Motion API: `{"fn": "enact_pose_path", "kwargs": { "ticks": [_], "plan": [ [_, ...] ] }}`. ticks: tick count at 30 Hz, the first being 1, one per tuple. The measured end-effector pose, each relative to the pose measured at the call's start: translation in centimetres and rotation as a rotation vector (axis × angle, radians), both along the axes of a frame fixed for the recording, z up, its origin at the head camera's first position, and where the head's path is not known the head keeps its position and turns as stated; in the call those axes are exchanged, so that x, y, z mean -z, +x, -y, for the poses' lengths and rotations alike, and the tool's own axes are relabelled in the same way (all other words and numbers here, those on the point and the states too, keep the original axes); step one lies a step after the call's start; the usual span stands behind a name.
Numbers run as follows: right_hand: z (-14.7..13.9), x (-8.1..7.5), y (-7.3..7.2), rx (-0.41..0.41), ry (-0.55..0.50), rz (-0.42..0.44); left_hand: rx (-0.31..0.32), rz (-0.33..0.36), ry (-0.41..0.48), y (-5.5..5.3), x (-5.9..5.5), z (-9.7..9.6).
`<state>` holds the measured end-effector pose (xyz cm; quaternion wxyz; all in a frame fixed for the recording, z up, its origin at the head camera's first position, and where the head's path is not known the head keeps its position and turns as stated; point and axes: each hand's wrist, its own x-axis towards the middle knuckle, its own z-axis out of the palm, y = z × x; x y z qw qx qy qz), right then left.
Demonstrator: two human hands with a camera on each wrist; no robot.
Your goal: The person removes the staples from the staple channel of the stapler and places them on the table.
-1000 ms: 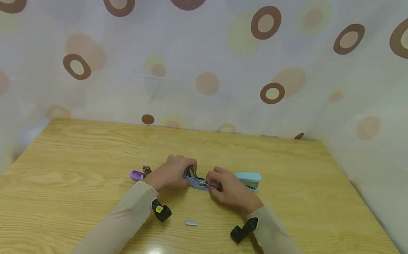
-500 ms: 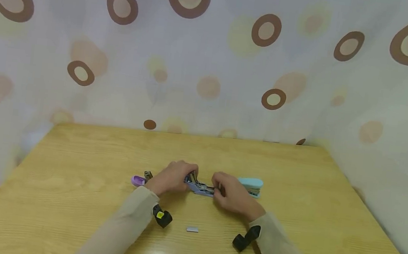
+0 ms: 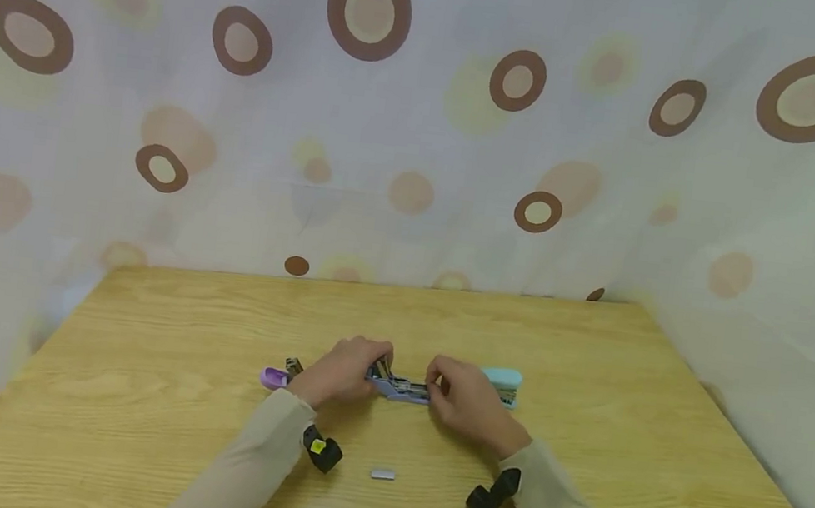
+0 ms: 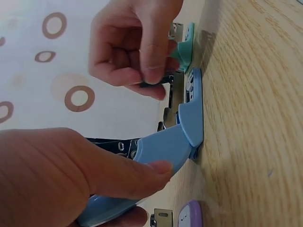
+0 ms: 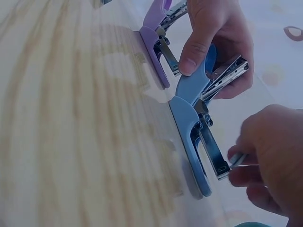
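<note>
A blue stapler stands folded wide open on the table, its metal magazine bare. My left hand grips the raised top cover, thumb across its outside. At the far end of the magazine, my right hand pinches a small grey metal strip between thumb and curled fingers; most of the strip is hidden by them. In the right wrist view the strip is right at the magazine's end.
Left of the hands lies an opened purple stapler. A light teal stapler stands behind my right hand. Nearer me, a short grey strip that looks like staples lies on the wooden table. A patterned curtain rises behind.
My right hand has drawn slightly right along the magazine, showing more of it. The left hand keeps its grip. The head view has tilted up, so everything sits lower.
</note>
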<state>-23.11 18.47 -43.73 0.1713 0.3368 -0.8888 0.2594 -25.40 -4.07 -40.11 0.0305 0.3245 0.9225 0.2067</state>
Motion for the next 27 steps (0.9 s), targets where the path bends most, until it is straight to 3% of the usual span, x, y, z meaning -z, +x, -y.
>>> {"fn": "enact_pose_path", "kwargs": {
  "ticks": [7, 13, 16, 21, 27],
  "plan": [
    [0.4, -0.4, 0.2, 0.109, -0.057, -0.124, 0.009, -0.019, -0.017, 0.1, -0.1, -0.1],
    [0.7, -0.2, 0.5, 0.079, -0.121, -0.101, 0.005, -0.002, -0.025, 0.1, 0.1, 0.2],
    [0.9, -0.1, 0.9, 0.087, -0.126, -0.129, 0.015, 0.003, -0.039, 0.3, 0.2, 0.3],
    [1.2, -1.1, 1.6, 0.1, -0.095, -0.191, 0.025, -0.007, -0.056, 0.2, 0.0, 0.2],
    [1.2, -2.1, 2.8, 0.042, -0.103, -0.151, 0.015, 0.01, -0.059, 0.2, -0.1, 0.0]
  ]
}}
